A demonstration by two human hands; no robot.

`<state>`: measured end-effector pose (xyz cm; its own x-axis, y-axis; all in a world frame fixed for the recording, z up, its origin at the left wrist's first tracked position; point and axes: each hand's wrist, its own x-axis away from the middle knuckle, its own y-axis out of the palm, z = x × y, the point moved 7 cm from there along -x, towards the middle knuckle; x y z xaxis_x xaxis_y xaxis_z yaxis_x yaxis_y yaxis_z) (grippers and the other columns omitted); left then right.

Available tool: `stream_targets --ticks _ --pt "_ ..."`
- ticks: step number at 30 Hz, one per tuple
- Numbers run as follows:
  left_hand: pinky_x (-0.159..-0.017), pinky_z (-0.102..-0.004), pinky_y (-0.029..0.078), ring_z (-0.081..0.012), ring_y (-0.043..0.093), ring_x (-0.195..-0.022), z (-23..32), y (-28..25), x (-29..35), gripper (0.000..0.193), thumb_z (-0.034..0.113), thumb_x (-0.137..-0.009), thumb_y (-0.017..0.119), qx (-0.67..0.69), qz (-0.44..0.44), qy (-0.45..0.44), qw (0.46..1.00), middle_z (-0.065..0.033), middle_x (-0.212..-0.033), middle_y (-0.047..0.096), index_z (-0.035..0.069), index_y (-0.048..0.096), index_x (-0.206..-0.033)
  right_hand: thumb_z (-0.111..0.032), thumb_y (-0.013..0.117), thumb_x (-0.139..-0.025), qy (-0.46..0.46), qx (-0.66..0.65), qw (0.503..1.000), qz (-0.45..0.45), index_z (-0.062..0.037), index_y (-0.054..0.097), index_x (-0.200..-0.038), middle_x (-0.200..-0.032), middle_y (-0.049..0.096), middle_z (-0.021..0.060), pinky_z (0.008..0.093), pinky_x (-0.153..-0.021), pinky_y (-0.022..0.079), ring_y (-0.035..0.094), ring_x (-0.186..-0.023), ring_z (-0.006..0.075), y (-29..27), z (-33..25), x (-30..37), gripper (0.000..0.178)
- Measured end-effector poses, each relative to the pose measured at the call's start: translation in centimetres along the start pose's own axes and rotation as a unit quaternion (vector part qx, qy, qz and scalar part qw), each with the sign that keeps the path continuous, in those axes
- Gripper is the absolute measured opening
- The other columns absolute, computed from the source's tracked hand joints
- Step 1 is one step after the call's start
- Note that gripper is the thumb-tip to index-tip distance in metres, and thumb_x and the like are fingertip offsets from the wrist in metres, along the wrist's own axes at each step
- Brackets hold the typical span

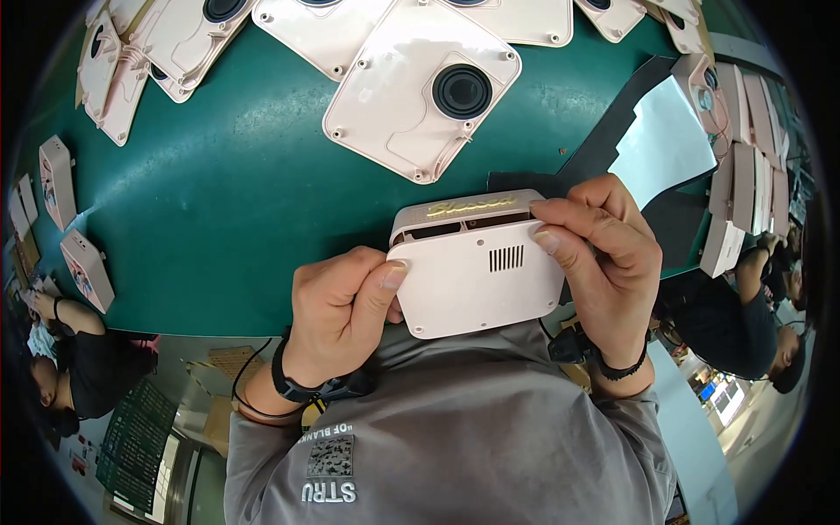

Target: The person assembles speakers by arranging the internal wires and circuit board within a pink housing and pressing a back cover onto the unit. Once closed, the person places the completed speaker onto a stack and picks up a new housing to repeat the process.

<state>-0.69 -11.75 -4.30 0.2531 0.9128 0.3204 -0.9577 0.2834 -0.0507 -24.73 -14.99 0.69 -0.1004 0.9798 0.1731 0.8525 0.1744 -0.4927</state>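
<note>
I hold a pale pink plastic box-shaped casing (pixel 477 262) with a small slotted vent between both hands, just over the near edge of the green table (pixel 227 201). My left hand (pixel 341 306) grips its left side, thumb pressed on the corner. My right hand (pixel 604 262) wraps its right side, fingers curled over the top edge. Beyond it lies a pale pink flat housing panel (pixel 411 96) with a black round lens-like ring (pixel 461 91).
More pink panels (pixel 175 39) lie along the far edge. Assembled pink casings (pixel 57 179) stand at the left and in a row (pixel 744 188) at the right. A black mat with a white sheet (pixel 669 144) lies right. Other people sit at left and right.
</note>
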Motion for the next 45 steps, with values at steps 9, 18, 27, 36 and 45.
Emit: stream_targets --ticks 9,18,27,36,45 --pt "-0.054 -0.0267 0.051 -0.0137 0.068 -0.059 0.0 0.2 0.0 0.025 0.013 -0.108 0.065 0.012 -0.006 -0.006 1.000 -0.0086 -0.070 0.068 -0.005 0.070 -0.091 0.000 0.084 -0.084 0.005 0.006 1.000 -0.003 0.0022 0.081 -0.110 -0.098 0.063 0.0059 0.0258 -0.076 0.045 0.059 -0.090 0.0147 0.1 0.1 0.1 0.026" --pt "-0.049 -0.0321 0.045 -0.0202 0.064 -0.054 0.6 0.0 -1.2 0.033 0.015 -0.104 0.070 -0.147 -0.003 0.018 0.989 -0.0078 -0.066 0.064 0.000 0.062 -0.076 0.002 0.083 -0.086 0.021 0.060 0.998 0.015 0.0026 0.077 -0.112 -0.102 0.061 0.0042 0.0242 -0.076 0.046 0.058 -0.089 0.0119 0.4 0.7 -0.4 0.027" --pt "-0.091 -0.0512 0.053 -0.0374 0.068 -0.116 5.9 2.7 -0.7 0.036 0.029 -0.086 0.084 -0.439 0.097 0.325 0.832 -0.0190 -0.133 0.068 0.008 0.067 -0.109 -0.004 0.081 -0.091 0.057 0.040 0.997 0.044 0.0023 0.069 -0.119 -0.094 0.062 0.0060 0.0261 -0.072 0.050 0.059 -0.081 0.0114 1.1 1.9 -0.4 0.031" --pt "-0.120 -0.0713 0.020 -0.0479 0.033 -0.155 1.8 7.3 0.8 0.085 0.063 -0.090 0.068 -0.519 -0.125 0.362 0.764 -0.0278 -0.167 0.036 0.010 0.050 -0.155 -0.039 0.069 -0.102 0.053 0.215 0.975 0.009 -0.0005 0.066 -0.106 -0.079 0.071 0.0205 0.0486 -0.060 0.054 0.072 -0.071 0.0399 2.3 2.6 3.0 0.039" --pt "-0.121 -0.0740 0.016 -0.0503 0.033 -0.155 1.2 6.9 0.7 0.080 0.059 -0.092 0.071 -0.517 -0.105 0.368 0.765 -0.0305 -0.165 0.037 0.010 0.050 -0.152 -0.046 0.062 -0.104 0.019 0.226 0.974 0.010 0.0041 0.061 -0.099 -0.081 0.070 0.0256 0.0516 -0.061 0.056 0.071 -0.071 0.0454 3.8 3.0 3.1 0.050"
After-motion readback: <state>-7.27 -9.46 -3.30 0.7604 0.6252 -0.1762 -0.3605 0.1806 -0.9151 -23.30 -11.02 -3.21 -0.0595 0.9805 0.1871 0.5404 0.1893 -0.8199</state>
